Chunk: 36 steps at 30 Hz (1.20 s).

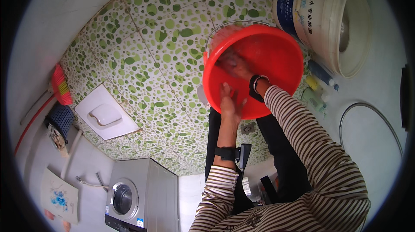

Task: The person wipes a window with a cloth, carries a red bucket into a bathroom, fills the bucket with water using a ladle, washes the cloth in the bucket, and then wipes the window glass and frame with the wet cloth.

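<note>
A red plastic bucket (275,50) with a wire handle stands on the tiled floor before me, tilted in this view. Inside it, my right hand (238,66) reaches down to something greyish and blurred near the far left wall; whether the fingers grip it is unclear. My left hand (229,100) is over the bucket's near left part, its fingers apart and nothing visible in them. Dark bands are on both wrists, and the left one carries a small black device (244,155).
A large white pail (353,31) stands at the upper right, with several bottles (319,73) beside it. A squat toilet (105,115), a pink broom head (61,84) and a blue basket (61,120) are at left. A washing machine (162,186) stands below them. A floor drain (248,128) lies between my legs.
</note>
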{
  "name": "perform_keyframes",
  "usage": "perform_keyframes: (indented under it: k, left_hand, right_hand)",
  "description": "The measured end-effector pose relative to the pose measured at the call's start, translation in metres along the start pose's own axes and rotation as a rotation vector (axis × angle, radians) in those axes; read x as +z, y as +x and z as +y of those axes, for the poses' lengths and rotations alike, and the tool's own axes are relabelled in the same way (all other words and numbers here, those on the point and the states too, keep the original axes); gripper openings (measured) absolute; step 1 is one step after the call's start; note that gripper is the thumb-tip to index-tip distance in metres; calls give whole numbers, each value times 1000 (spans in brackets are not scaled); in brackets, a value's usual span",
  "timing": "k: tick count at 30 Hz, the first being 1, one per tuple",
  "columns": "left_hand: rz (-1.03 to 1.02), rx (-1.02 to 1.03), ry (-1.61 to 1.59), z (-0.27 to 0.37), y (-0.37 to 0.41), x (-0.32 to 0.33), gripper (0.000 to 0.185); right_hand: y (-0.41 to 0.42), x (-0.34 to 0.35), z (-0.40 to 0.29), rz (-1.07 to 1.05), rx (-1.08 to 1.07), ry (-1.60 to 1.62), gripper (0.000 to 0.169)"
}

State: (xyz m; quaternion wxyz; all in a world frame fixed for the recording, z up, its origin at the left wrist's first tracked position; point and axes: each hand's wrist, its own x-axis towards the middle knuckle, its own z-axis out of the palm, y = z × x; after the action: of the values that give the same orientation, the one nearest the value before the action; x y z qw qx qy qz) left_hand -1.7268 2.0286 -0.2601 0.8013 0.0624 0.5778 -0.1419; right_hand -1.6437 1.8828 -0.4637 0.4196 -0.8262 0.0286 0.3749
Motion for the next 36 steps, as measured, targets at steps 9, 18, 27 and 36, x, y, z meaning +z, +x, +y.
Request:
perform_keyframes:
  k: [9,18,27,36]
  left_hand:
    - [-237,16,-447,11,36,-41,42]
    - [-483,201,-322,-11,40,-30,29]
    - [-225,366,-80,9,19,1,43]
    - [12,172,-4,29,2,-21,86]
  right_hand:
    - [-159,-27,-225,-354,-566,-302,30]
    - [-147,-1,-220,51,-607,-87,20]
    - [-35,-10,-119,23,-237,105,21]
    - [58,21,-26,184,-465,-619,24]
